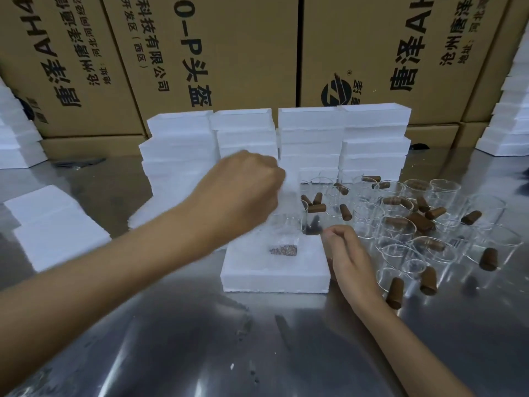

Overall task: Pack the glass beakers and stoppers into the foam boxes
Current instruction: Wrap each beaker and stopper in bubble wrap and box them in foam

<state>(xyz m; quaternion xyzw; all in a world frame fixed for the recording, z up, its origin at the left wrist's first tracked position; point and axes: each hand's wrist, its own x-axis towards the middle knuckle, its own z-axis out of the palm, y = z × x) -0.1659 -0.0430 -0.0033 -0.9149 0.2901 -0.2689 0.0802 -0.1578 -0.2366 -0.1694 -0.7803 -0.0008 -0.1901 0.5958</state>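
The near half of the steel table [200,353] lies bare from 5 to 8 o'clock. At centre a foam box [274,267] sits flat, a brown stopper [284,250] showing in it under a glass beaker [286,224] standing at its far edge. The right hand [350,259], fingers loosely curled and holding nothing, touches the box's right edge. The left hand [246,193] hovers above the beaker, fist curled; motion blur hides whether it grips anything. At 3 o'clock, loose beakers [400,224] and stoppers [429,280] crowd the table. A foam lid [54,233] lies at 9 o'clock. At 12 o'clock, foam stacks [312,133] stand before cardboard cartons [243,53].
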